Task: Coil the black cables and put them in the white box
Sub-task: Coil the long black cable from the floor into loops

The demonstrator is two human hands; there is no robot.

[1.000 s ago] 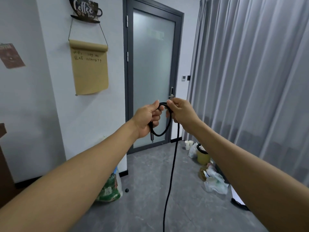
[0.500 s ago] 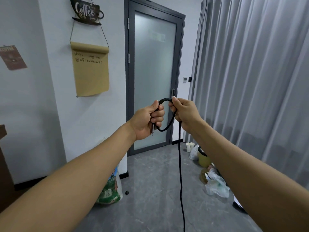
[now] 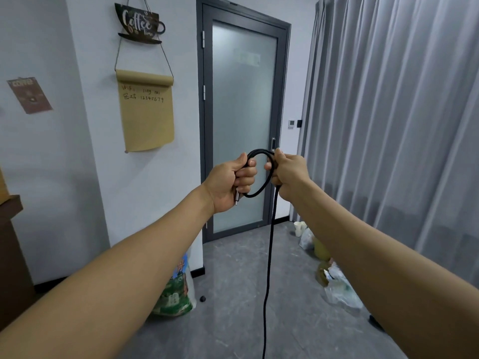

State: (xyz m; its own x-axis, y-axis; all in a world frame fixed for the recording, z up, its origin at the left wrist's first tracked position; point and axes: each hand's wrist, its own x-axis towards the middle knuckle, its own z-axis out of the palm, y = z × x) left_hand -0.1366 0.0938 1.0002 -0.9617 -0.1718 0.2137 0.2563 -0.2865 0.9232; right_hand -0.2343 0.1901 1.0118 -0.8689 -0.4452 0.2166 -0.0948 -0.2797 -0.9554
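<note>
Both fists curling around thin black rubber cable (image 3: 268, 257), my left hand (image 3: 229, 182) gripping its small loop and plug end, my right hand (image 3: 289, 172) pinching the loop's far side, tail hanging floorward.

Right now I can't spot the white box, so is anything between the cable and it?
Cannot tell: no white box shows in this view. Both the left hand and right hand already grip the black cable, nothing between them.

one black cable (image 3: 269, 255), two hands, left hand (image 3: 229, 183), right hand (image 3: 289, 172)
</note>
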